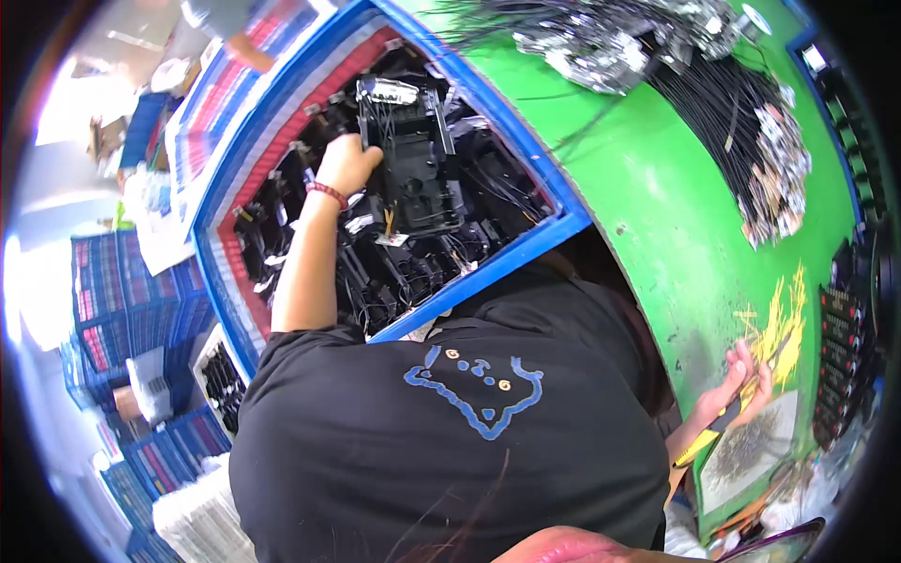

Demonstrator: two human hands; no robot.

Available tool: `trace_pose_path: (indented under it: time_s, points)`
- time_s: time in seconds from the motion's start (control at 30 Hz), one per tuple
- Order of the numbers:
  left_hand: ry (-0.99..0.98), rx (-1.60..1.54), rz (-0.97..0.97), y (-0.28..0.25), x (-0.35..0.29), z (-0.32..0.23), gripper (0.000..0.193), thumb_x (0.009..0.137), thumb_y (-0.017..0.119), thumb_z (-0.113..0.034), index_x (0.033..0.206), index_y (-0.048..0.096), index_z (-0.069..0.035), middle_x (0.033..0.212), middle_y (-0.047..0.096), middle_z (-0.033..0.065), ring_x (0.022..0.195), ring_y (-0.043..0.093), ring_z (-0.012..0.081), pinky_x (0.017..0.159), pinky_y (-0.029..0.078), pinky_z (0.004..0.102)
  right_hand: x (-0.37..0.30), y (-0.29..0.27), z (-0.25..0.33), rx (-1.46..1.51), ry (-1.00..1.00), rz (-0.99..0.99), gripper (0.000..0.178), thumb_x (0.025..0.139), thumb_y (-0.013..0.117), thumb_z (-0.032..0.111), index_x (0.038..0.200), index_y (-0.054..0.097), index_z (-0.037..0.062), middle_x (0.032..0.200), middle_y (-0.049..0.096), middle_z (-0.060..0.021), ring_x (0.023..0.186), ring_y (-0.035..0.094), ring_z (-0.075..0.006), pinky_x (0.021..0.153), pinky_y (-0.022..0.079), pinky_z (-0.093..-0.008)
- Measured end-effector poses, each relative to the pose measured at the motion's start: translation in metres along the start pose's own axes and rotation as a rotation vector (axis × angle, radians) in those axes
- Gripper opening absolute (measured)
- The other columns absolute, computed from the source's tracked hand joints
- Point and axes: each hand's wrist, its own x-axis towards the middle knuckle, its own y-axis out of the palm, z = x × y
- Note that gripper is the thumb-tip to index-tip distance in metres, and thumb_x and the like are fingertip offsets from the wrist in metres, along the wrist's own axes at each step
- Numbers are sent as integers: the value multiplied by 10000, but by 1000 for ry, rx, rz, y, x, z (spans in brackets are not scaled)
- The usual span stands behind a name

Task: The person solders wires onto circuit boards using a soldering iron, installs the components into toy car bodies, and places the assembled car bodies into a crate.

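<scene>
While the left hand (347,167) gripped the left edge of a black plastic housing (413,169), thumb curled toward the tray's inside and other fingers mostly hidden, the right hand (734,394) sat half-curled round a yellow-and-black hand tool (706,439) near loose yellow strips (781,328) on the green tabletop (648,206); exact tool type unclear. Housing lay in the blue crate (488,283), tilted on top of similar black parts with thin wires (441,258), a silvery piece (389,91) at its far end.

Judging by looks, the housing was light and stiff, fairly smooth, so a loose pinch could slip; thin walls and dangling wires seemed the fragile bits. Best hold looked to be the long side walls, clear of wires. Black cable bundle (704,108) lay farther up the tabletop.
</scene>
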Motion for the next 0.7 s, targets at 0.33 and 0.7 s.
trace_pose_path:
  time_s: [0.33,0.7]
  points:
    - [-406,-789,128,162,-13,-56,456,799,646,-52,1201,452,40,1030,586,133,708,642,238,501,577,350,-31,-20,-4,22,116,-95,312,926,583,57,1193,436,-11,1010,666,-255,801,656,-238,772,534,-324]
    - [-537,-586,443,124,-9,-41,437,833,710,-267,1178,499,-102,772,594,59,676,645,213,542,531,369,-30,-25,-13,120,94,-70,284,923,587,27,1168,444,3,1034,658,-243,847,665,-220,762,552,-318]
